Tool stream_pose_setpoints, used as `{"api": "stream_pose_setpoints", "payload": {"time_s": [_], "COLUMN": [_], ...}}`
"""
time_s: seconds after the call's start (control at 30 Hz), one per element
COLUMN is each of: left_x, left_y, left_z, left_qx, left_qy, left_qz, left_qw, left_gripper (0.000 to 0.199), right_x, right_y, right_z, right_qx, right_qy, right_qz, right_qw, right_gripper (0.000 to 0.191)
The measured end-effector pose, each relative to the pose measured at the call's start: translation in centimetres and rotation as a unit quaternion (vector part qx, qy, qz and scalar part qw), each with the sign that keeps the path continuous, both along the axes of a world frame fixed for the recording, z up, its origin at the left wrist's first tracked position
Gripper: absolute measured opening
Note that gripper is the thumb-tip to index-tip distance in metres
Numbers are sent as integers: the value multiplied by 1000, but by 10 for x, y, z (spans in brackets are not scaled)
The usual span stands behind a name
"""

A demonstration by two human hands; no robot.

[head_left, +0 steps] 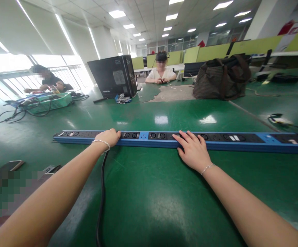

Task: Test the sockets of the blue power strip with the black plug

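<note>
One long blue power strip (161,144) lies crosswise on the green tabletop (144,195), its black socket face turned upward and its right end reaching close to the view's edge. The left hand (110,138) is on the strip left of the light-blue socket panel (144,136), thumb side inward and fingers curled; most of them are hidden, so I cannot tell whether they grip the strip or something on it. A black cable (102,192) emerges just below that hand and runs toward the bottom edge; where it begins is hidden. The right hand (194,150) lies palm down farther along, fingers spread and extended over the sockets, clasping nothing. A thin bracelet (207,168) circles the right wrist, and a beaded one (105,143) the left. Beyond the strip stand a black computer tower (110,79), with grey-and-blue gloves (123,99) beside its base, and a brown striped bag (218,80). A teal plastic basket (52,104) sits at far left, near a seated person in dark clothing (50,79). Between tower and bag, another person in a white top (161,74) sits across the table, hands together.
</note>
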State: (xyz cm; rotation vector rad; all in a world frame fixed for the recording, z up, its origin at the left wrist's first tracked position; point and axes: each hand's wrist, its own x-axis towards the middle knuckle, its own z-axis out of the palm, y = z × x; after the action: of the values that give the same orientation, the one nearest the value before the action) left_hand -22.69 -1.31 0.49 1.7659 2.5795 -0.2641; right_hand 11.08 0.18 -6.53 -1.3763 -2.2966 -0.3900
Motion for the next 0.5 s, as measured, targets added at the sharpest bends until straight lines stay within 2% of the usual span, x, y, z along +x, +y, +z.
{"api": "stream_pose_setpoints", "payload": {"time_s": [0.23,0.33,0.5], "left_x": [6,5,3], "left_y": [-4,-3,-1], "left_z": [-1,-2,2], "left_qx": [49,47,21], "left_qy": [40,41,70], "left_qz": [-34,-35,-79], "left_qw": [997,997,994], "left_gripper": [53,55,55], "right_x": [0,0,0], "right_y": [0,0,-1], "right_z": [0,0,1], "right_qx": [2,2,-2], "right_qy": [1,0,-2], "right_qz": [-1,-1,-2], "right_qw": [1000,1000,1000], "right_gripper": [47,46,47]}}
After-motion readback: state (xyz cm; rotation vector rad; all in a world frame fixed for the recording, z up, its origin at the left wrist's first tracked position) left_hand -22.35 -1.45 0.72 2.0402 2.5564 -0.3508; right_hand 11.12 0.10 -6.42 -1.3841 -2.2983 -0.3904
